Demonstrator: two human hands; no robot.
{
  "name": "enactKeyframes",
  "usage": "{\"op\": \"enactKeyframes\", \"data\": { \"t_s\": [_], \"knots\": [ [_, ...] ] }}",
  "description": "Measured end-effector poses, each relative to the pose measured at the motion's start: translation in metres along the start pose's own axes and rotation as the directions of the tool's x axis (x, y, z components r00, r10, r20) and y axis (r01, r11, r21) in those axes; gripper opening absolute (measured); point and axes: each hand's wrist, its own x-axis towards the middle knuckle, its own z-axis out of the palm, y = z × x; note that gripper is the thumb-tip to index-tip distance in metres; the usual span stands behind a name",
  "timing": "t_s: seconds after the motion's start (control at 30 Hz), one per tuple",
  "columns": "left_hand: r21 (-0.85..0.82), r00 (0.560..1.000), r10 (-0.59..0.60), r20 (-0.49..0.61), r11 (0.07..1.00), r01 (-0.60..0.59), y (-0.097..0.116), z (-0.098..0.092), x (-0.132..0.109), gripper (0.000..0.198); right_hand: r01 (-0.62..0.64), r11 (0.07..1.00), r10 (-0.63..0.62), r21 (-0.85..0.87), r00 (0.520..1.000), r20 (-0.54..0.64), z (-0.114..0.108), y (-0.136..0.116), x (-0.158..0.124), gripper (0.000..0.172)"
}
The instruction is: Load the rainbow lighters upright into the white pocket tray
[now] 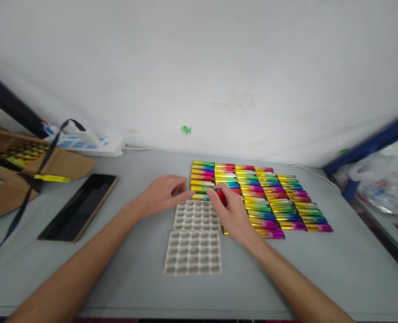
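Right now, your left hand is loosely open. A gap shows between its thumb and first finger, and the thumb tip sits at the left end of a shiny stick. Your right hand is curled, with its fingers close together by the other end of that stick. A bit of red shows there, but you can't tell if those fingers hold it or it lies under them.

With fingers at both ends, you can likely keep the stick straight. More colorful sticks lie in rows past your right fingers and to their right. They lie snug side by side, maybe so they stay neat and don't roll.

Two bumpy trays are on your side of the fingers: the far tray just beside them, the near tray closer to you. Left of your left fingers, the phone and open box sit well apart on the desk, perhaps to leave your arms room.
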Motion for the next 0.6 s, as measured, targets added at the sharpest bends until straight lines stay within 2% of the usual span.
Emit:
{"op": "enactKeyframes", "data": {
  "t_s": [0.1,0.2,0.3,0.43,0.5,0.6],
  "knots": [
    [0.001,1.0,0.011,0.003,1.0,-0.011,0.0,0.0,0.0,0.05,0.041,0.999,-0.041,-0.031,0.999,0.014,-0.003,0.0,0.001,0.035],
    [0.002,1.0,0.017,0.007,1.0,-0.017,0.001,0.0,-0.001,0.051,0.164,0.985,-0.161,-0.055,0.985,0.057,-0.011,0.001,0.004,0.031],
    [0.001,1.0,0.019,0.005,1.0,-0.019,0.001,-0.001,-0.001,0.051,0.264,0.949,-0.264,-0.169,0.964,0.025,-0.021,0.002,0.009,0.037],
    [-0.003,1.0,0.022,0.011,1.0,-0.022,0.003,-0.003,-0.001,0.051,0.237,0.922,-0.22,-0.307,0.971,0.09,-0.032,0.007,0.013,0.047],
    [0.007,1.0,0.017,0.011,1.0,-0.017,0.004,-0.003,-0.001,0.052,0.225,0.917,-0.192,-0.33,0.973,0.128,-0.037,0.01,0.014,0.045],
    [0.036,1.0,0.012,0.01,0.999,-0.012,0.002,-0.003,-0.001,0.053,0.281,0.894,-0.216,-0.349,0.953,0.214,-0.045,0.015,0.016,0.038]
  ]
}}
